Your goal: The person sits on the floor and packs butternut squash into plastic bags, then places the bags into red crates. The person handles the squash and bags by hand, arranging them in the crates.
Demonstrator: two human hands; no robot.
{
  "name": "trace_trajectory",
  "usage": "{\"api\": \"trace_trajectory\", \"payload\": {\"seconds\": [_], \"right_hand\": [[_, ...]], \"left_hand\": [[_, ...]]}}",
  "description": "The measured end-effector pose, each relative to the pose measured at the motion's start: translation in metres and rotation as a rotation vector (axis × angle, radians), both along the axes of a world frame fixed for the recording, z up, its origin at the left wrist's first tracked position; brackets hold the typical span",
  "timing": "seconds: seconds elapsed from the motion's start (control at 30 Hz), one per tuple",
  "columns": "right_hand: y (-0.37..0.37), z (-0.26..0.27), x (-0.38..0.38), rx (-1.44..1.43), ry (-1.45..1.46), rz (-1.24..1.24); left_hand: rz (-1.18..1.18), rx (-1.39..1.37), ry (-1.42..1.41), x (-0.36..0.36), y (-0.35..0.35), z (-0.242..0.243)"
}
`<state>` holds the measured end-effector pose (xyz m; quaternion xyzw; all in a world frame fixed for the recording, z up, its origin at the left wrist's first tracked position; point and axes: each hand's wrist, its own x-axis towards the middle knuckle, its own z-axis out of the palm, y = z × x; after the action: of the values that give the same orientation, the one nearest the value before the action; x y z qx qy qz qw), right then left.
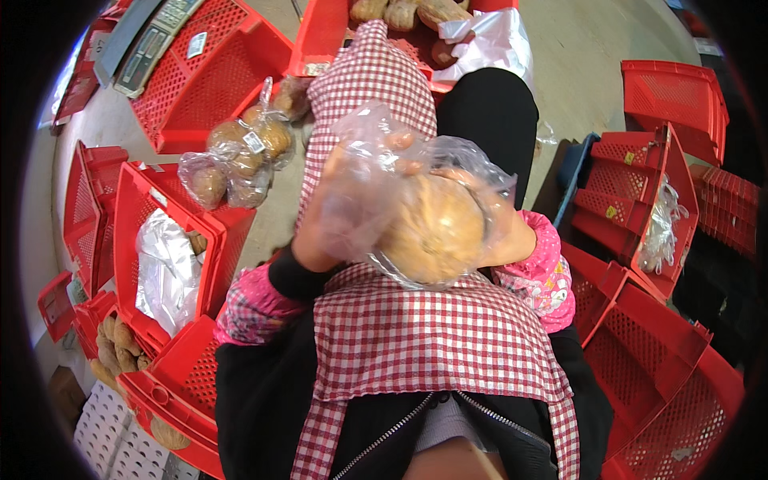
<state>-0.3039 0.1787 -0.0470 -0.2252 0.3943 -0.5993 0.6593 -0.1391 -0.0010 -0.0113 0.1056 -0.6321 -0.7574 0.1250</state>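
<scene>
A round tan squash (431,231) in a clear plastic bag (441,153) is held above my lap, over a red-and-white checked apron. From the right, my right hand (495,225) grips the bagged squash, its fingers partly behind the plastic. Gathered, crumpled film of the bag is in my left hand (336,201), which is blurred and partly hidden by it; its fingertips show near the squash's top edge. Beyond my left hand, several bagged squashes (231,141) lie together, partly against a red crate, one with a label.
A red crate (312,45) ahead holds elongated squashes and a white plastic bag (495,45). To the left, another red crate (126,225) contains silvery plastic film (168,270). A scale (156,45) stands at the upper left. Stacked red crates (651,354) line the right side.
</scene>
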Motion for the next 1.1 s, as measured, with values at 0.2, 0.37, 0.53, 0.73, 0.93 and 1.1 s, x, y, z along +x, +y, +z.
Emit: {"api": "trace_trajectory", "payload": {"seconds": [0.2, 0.37, 0.53, 0.73, 0.93, 1.1], "right_hand": [[-0.046, 0.005, 0.015, -0.32, 1.031, -0.043], [-0.061, 0.027, 0.02, -0.17, 0.879, -0.298], [-0.039, 0.069, 0.012, 0.007, 0.801, -0.557], [-0.057, 0.075, 0.036, -0.245, 1.593, -0.114], [-0.015, 0.124, 0.007, -0.659, 0.18, -0.735], [-0.023, 0.147, -0.005, -1.5, 0.194, -0.192]], "left_hand": [[0.098, 0.172, -0.186, 0.045, -0.039, 0.023], [0.105, -0.273, -0.474, 0.061, -0.025, 0.027], [0.043, -0.941, -0.16, 0.058, -0.021, 0.03], [-0.091, 0.137, -0.147, 0.066, -0.019, 0.061], [0.248, 0.49, 0.131, 0.074, -0.021, 0.073], [0.145, 0.612, 0.351, 0.066, -0.019, 0.073]]}}
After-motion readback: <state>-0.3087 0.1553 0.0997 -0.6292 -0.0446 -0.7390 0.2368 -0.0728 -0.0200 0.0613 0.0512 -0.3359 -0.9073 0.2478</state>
